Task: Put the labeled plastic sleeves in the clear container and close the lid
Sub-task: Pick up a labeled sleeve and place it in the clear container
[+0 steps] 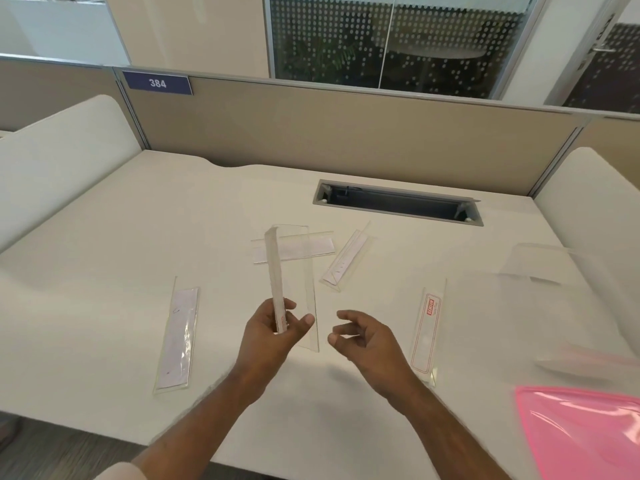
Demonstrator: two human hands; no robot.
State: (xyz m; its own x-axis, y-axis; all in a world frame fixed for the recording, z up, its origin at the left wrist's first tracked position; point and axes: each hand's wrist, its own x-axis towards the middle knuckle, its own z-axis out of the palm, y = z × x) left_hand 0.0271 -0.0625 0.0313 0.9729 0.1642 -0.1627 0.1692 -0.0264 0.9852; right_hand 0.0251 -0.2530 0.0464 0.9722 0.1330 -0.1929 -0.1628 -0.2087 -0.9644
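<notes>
L hand (273,330) grips upright sleeve (277,271) at lower end. R hand (363,336) half open, empty, just beside. Other sleeves flat on desk (104,271). Blurred clear shape far right, poss. container (530,261).

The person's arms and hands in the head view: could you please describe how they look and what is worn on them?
Both forearms are bare from the wrist up. The left hand and right hand wear no gloves, and no rings, watch or bracelet can be seen. The only clothing visible is a light, whitish sleeve edge on the left arm at the bottom of the picture. The right arm leaves the frame with no sleeve in view.
</notes>
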